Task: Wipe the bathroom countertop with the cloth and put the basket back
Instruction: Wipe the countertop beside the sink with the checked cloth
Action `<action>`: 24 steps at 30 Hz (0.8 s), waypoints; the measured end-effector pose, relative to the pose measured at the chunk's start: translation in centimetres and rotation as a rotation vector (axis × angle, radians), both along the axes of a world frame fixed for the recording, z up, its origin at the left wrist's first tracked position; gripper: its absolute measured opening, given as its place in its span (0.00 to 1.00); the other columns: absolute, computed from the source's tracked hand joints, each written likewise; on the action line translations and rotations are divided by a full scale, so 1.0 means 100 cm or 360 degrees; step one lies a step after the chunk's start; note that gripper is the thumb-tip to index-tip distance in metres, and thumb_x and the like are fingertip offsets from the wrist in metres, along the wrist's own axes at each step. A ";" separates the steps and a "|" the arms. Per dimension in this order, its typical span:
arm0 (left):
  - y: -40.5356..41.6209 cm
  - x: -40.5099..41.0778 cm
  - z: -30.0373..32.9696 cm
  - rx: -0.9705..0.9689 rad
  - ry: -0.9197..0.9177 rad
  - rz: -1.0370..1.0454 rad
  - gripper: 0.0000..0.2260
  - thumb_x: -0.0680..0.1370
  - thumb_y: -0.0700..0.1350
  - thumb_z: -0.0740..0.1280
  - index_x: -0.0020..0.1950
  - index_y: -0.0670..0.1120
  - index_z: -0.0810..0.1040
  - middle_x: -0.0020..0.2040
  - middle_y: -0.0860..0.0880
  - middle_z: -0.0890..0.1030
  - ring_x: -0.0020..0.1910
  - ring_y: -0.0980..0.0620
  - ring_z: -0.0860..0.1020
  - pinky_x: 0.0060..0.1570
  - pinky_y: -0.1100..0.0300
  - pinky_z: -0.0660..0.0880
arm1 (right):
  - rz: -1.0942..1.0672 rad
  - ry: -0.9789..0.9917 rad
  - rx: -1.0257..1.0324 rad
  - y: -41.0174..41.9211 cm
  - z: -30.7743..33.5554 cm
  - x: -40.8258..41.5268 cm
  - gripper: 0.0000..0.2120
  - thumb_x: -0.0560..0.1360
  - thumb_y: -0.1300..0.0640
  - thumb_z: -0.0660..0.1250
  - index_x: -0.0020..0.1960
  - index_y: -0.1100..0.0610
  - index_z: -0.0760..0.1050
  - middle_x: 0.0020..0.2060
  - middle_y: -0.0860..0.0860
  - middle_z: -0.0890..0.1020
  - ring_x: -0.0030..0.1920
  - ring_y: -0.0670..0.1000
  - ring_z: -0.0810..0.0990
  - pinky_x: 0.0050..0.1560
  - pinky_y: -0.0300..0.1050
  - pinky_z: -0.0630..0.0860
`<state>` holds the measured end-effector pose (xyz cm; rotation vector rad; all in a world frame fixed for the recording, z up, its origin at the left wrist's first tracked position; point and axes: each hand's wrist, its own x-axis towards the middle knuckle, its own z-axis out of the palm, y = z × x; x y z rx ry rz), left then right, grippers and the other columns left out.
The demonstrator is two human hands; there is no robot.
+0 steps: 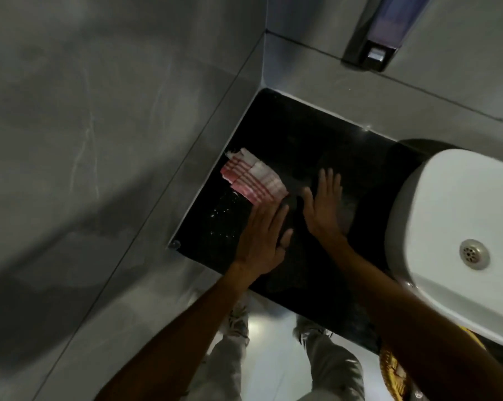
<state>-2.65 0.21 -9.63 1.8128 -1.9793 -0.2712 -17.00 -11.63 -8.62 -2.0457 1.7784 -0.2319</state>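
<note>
A pink and white striped cloth (251,179) lies spread on the black countertop (299,134), near the left wall. My left hand (263,241) rests flat with its fingertips at the cloth's near edge, fingers together and extended. My right hand (324,205) lies flat on the counter just right of the cloth, fingers spread, holding nothing. Water droplets (222,212) glisten on the counter left of my left hand. A yellow woven basket (394,371) shows partly at the lower right, below the sink and behind my right forearm.
A white basin (447,215) with a metal drain (474,254) stands on the counter's right part. A soap dispenser (374,50) hangs on the back wall. Grey tiled walls bound the counter at left and back. My legs and the floor show below the front edge.
</note>
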 end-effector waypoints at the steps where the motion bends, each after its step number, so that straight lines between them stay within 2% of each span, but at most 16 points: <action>1: -0.015 0.008 0.005 0.0014 -0.0008 0.0064 0.27 0.84 0.55 0.58 0.81 0.43 0.63 0.82 0.40 0.63 0.82 0.40 0.58 0.81 0.41 0.55 | -0.0015 0.0153 0.0054 0.012 -0.008 -0.011 0.34 0.84 0.41 0.46 0.85 0.58 0.49 0.85 0.57 0.49 0.85 0.58 0.44 0.85 0.58 0.41; 4: -0.069 0.039 0.015 0.0237 -0.0132 0.0320 0.36 0.80 0.59 0.61 0.82 0.40 0.57 0.83 0.37 0.58 0.83 0.36 0.54 0.82 0.41 0.50 | 0.0029 0.0373 -0.0021 0.022 -0.024 -0.020 0.35 0.84 0.38 0.43 0.85 0.56 0.50 0.85 0.55 0.50 0.85 0.57 0.46 0.83 0.56 0.40; 7: -0.102 0.056 0.012 0.0603 -0.0337 0.0443 0.46 0.78 0.69 0.55 0.83 0.37 0.50 0.84 0.35 0.50 0.84 0.35 0.47 0.82 0.38 0.47 | 0.0012 0.0377 -0.0058 0.018 -0.027 -0.018 0.35 0.83 0.36 0.42 0.84 0.55 0.52 0.85 0.54 0.51 0.85 0.56 0.48 0.83 0.56 0.40; 9: -0.105 0.058 0.002 0.0646 -0.0386 0.0457 0.52 0.75 0.75 0.53 0.83 0.37 0.50 0.84 0.35 0.51 0.83 0.34 0.49 0.81 0.37 0.48 | 0.0008 0.0372 -0.0083 0.018 -0.030 -0.020 0.35 0.83 0.36 0.43 0.84 0.55 0.53 0.85 0.55 0.53 0.85 0.56 0.49 0.83 0.56 0.42; 12: -0.091 0.059 -0.003 0.0620 -0.0310 0.0517 0.60 0.67 0.83 0.50 0.82 0.37 0.55 0.83 0.35 0.56 0.83 0.34 0.53 0.82 0.39 0.49 | 0.0004 0.0337 -0.0069 0.017 -0.027 -0.020 0.35 0.83 0.37 0.45 0.84 0.55 0.54 0.85 0.55 0.53 0.85 0.56 0.49 0.84 0.55 0.42; 14: -0.070 0.059 -0.006 0.0578 -0.0310 0.0573 0.57 0.70 0.82 0.51 0.82 0.37 0.57 0.83 0.35 0.58 0.82 0.34 0.54 0.81 0.38 0.50 | 0.0020 0.0329 -0.0082 0.019 -0.025 -0.019 0.35 0.84 0.37 0.46 0.84 0.55 0.54 0.85 0.55 0.54 0.85 0.57 0.49 0.84 0.56 0.43; 16: -0.044 0.059 -0.006 0.0574 -0.0345 0.0609 0.50 0.76 0.76 0.53 0.82 0.37 0.57 0.82 0.35 0.58 0.82 0.32 0.55 0.81 0.37 0.50 | 0.0021 0.0309 -0.0067 0.020 -0.020 -0.019 0.35 0.84 0.38 0.47 0.84 0.56 0.55 0.85 0.56 0.54 0.85 0.58 0.50 0.84 0.56 0.43; 21: 0.032 0.059 -0.002 0.0716 -0.0403 0.0684 0.43 0.80 0.67 0.57 0.84 0.41 0.50 0.84 0.35 0.51 0.83 0.33 0.49 0.81 0.36 0.50 | 0.0021 0.0241 -0.0006 0.023 -0.013 -0.019 0.35 0.84 0.37 0.49 0.84 0.57 0.55 0.85 0.56 0.54 0.85 0.58 0.49 0.84 0.57 0.43; 24: 0.068 0.059 0.006 0.0821 -0.0423 0.0659 0.42 0.81 0.68 0.51 0.85 0.42 0.45 0.84 0.35 0.47 0.83 0.33 0.45 0.81 0.36 0.47 | 0.0030 0.0239 0.0029 0.023 -0.010 -0.019 0.36 0.84 0.36 0.48 0.85 0.56 0.54 0.85 0.55 0.52 0.85 0.56 0.47 0.84 0.56 0.41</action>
